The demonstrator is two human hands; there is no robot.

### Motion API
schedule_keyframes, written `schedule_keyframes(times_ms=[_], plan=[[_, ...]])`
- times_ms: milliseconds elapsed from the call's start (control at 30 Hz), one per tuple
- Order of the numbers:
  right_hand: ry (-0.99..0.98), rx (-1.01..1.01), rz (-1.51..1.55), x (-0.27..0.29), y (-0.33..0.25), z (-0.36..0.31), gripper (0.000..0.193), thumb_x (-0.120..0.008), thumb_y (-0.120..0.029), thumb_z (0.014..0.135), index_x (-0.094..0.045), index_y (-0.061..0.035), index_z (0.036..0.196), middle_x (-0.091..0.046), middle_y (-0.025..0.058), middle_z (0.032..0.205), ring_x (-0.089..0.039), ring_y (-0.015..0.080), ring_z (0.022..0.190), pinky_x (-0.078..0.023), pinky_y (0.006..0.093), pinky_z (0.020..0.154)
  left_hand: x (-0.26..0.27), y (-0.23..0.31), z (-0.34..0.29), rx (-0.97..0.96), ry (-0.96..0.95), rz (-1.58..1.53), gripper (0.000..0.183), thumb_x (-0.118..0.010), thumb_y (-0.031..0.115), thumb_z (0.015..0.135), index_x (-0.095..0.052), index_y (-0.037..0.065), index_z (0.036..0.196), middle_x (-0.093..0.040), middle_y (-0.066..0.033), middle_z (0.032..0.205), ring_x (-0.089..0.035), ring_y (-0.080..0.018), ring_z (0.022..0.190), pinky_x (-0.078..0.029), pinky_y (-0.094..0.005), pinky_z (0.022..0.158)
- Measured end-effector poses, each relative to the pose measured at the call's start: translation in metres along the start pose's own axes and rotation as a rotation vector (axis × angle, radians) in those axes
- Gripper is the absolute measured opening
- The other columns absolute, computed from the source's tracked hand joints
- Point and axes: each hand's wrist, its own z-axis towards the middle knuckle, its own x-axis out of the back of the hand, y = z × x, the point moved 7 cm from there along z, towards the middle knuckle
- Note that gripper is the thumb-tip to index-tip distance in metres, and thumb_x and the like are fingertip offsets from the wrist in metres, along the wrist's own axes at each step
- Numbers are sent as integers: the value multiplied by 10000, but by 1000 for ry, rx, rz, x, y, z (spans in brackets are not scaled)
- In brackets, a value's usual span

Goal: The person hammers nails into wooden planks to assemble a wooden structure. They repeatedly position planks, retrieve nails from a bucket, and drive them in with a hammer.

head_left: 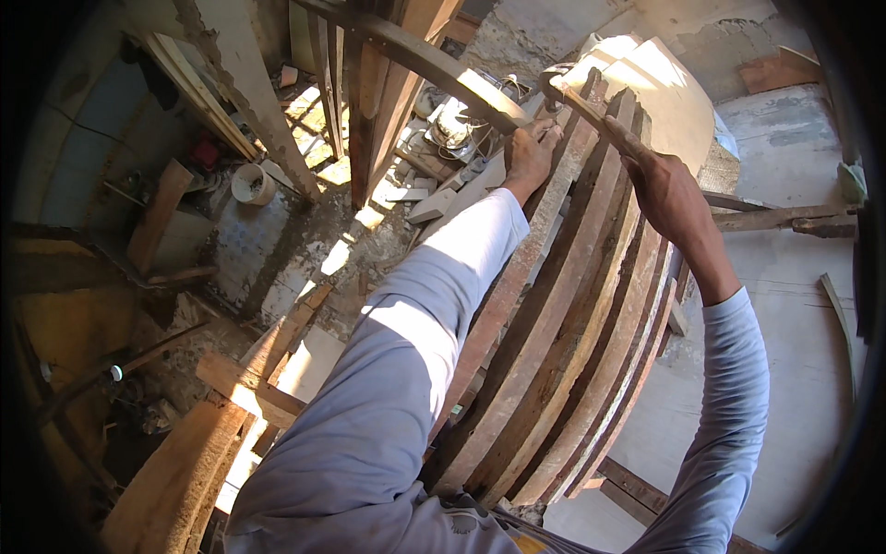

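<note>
My right hand (666,196) is closed around the wooden handle of a hammer (588,111), whose head hangs over the far ends of the timbers. Just left of the hammer head, my left hand (530,159) has its fingers pinched together. They are against the end of a slanting wooden beam (443,66) and beside the outermost long timber. Whatever is between those fingers is too small or hidden to make out. Several long, worn timbers (544,319) lie side by side under my arms, running away from my body.
A pale board (669,92) lies beyond the timber ends. Upright wooden posts (374,120) rise at the upper left. Far below are rubble, a white bucket (252,185) and loose planks (159,214). At the right, a thin beam (784,218) crosses a pale surface.
</note>
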Motion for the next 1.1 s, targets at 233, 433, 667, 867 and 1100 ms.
schedule_keyframes(times_ms=[233,433,667,867,1100], plan=[[-48,16,-44,-14,14,-5,523,-546,-152,1053,-461,-270,1555,-703,250,845,-685,470,798,-532,566,711,-2,25,-17,50,-89,185,294,-687,255,961,-773,1,1081,-775,-197,979,-753,-306,919,-558,-369,838],[133,71,78,6,-5,-10,501,-540,-151,1058,-476,-251,1544,-700,256,872,-682,465,821,-516,571,706,3,40,-17,-58,-50,390,306,-685,342,959,-797,79,1067,-758,-214,995,-722,-402,937,-544,-439,850],[132,40,48,-4,8,-17,560,-553,-142,1050,-424,-271,1580,-693,235,838,-677,449,789,-513,562,691,0,34,-15,-48,-66,522,386,-689,445,952,-812,113,1108,-778,-170,1027,-735,-358,957,-478,-435,963],[76,8,29,-10,15,-22,583,-559,-116,1043,-410,-253,1590,-688,266,958,-661,475,827,-498,562,713,-7,32,-17,-17,-94,663,372,-655,484,972,-820,179,1107,-789,-123,1040,-722,-310,1006,-384,-430,1020],[-28,-30,-53,-16,18,-21,585,-554,-141,1051,-390,-272,1597,-698,224,887,-671,439,764,-506,552,690,-9,40,-19,-93,-118,650,326,-657,428,977,-816,182,1117,-785,-110,1004,-719,-291,905,-329,-425,958]])
